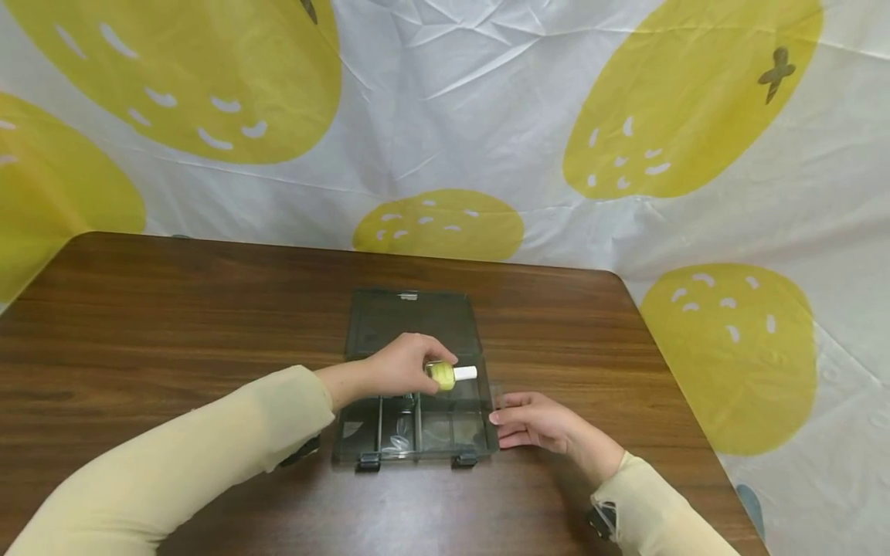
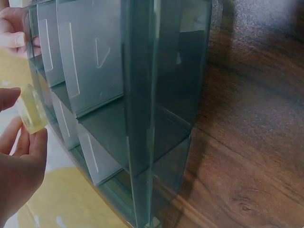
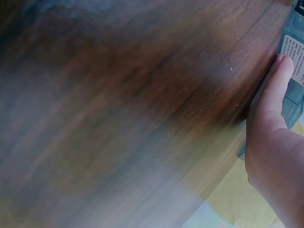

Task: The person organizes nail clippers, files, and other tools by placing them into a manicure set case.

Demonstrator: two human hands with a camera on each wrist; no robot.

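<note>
A clear grey plastic organiser box (image 1: 417,432) lies open on the brown wooden table (image 1: 174,324), its lid (image 1: 413,320) flat behind it. My left hand (image 1: 403,364) holds a small yellow bottle with a white cap (image 1: 448,374) over the box's compartments. In the left wrist view the bottle (image 2: 31,110) sits pinched between my fingertips, beside the box's dividers (image 2: 137,118). My right hand (image 1: 535,421) rests on the table with straight fingers touching the box's right side. The right wrist view shows a finger (image 3: 280,80) against the box wall (image 3: 295,61).
A white cloth printed with big yellow fruit shapes (image 1: 445,139) hangs behind and to the right of the table. The table's right edge (image 1: 688,417) runs close to my right forearm. Bare wood lies left of the box.
</note>
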